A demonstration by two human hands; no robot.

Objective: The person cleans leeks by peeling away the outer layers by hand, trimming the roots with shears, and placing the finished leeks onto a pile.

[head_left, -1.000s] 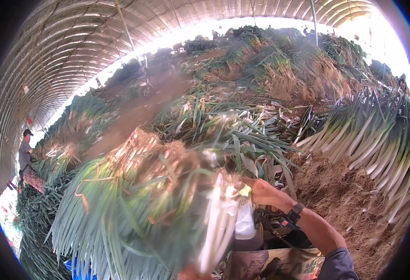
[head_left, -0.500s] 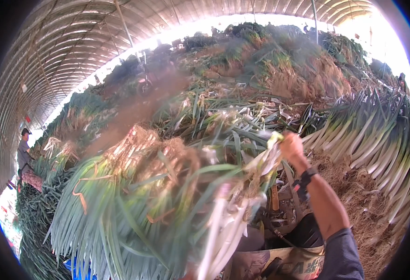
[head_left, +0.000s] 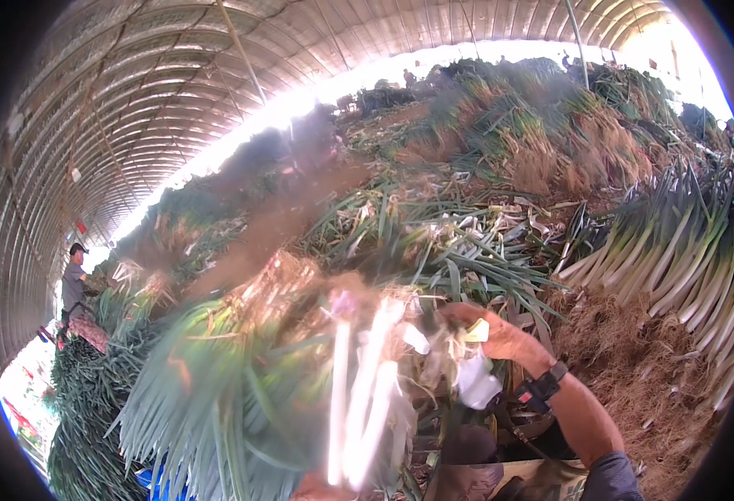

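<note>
Three white leek stalks (head_left: 367,392) stand nearly upright before me, root ends up and blurred by motion. At the lower edge my left hand (head_left: 321,486) shows only in part, closed round the lower part of these leeks. My right hand (head_left: 465,317) is beside their root ends, its fingers smeared by motion, so its grip is unclear. A pale, blurred scrap (head_left: 477,382) and a yellowish piece (head_left: 478,331) appear by the right wrist; I cannot tell what they are. Left of the stalks lies a heap of green leeks (head_left: 208,392) with brown roots.
Trimmed leeks (head_left: 675,250) lie in a row at the right, beside a mound of brown roots (head_left: 617,359). Leaf scraps (head_left: 459,242) cover the ground ahead. More leek piles (head_left: 542,125) rise behind. At the far left another person (head_left: 75,288) is by a leek pile.
My right hand has moved left and down, toward the stalks' root ends. The leeks have swung from a slant to nearly upright. The whole view has shifted slightly.
</note>
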